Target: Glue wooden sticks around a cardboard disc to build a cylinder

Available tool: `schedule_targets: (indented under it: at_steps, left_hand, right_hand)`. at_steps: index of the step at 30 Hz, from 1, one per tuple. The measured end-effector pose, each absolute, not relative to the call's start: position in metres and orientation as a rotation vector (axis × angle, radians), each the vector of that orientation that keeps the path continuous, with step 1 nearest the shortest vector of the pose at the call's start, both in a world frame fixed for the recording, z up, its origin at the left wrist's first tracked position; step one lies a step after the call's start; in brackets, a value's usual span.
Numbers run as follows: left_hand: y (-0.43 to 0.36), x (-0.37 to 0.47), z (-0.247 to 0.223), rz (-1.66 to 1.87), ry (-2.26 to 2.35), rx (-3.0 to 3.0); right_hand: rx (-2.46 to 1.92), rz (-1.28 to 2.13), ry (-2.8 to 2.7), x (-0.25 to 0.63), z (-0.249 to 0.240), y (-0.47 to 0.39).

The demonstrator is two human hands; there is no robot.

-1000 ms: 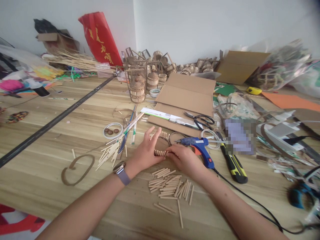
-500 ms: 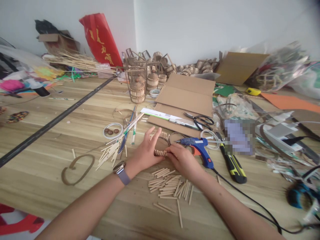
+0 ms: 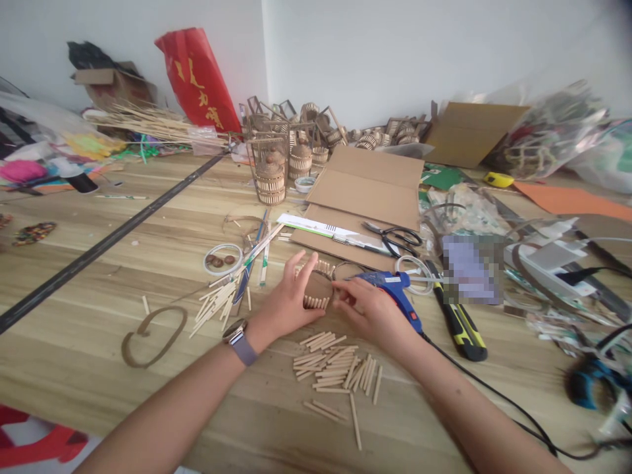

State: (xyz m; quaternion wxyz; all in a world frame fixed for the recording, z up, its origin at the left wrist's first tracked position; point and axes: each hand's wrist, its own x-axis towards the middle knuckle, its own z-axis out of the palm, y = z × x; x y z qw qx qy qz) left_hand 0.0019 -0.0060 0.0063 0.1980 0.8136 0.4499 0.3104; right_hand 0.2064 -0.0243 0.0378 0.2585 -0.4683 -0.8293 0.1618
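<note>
A small round basket (image 3: pixel 316 303), walled with short wooden sticks on a brown disc, sits on the table in front of me. My left hand (image 3: pixel 284 303) curves around its left side, thumb along the near edge and index finger raised, steadying it. At the right rim is my right hand (image 3: pixel 368 309), thumb and fingers pinched together; whatever lies between them is too small to make out. Several short sticks (image 3: pixel 336 362) lie loose just below both hands. A blue glue gun (image 3: pixel 402 296) rests behind my right hand, partly covered by it.
Black scissors (image 3: pixel 397 240) and a yellow-black utility knife (image 3: pixel 459 322) lie to the right. Cardboard (image 3: pixel 365 187) is spread behind the basket. Finished small baskets (image 3: pixel 270 184) stand farther back. A bamboo strip (image 3: pixel 148 355) curls at left, near a tape roll (image 3: pixel 222 246).
My right hand has shifted slightly right and up along the basket's rim, uncovering more of the near stick wall and covering more of the glue gun. The left hand stays put.
</note>
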Motion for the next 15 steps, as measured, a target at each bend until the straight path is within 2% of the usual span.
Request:
schedule_targets:
  at_steps: [10, 15]
  left_hand:
    - [-0.008, 0.0, 0.009, 0.877, 1.338, 2.264]
    - [-0.013, 0.006, 0.012, 0.899, 1.391, 2.293]
  right_hand:
    - [-1.764, 0.253, -1.842, 0.281, 0.052, -0.036]
    - [-2.018, 0.42, -1.753, 0.294, 0.041, -0.036]
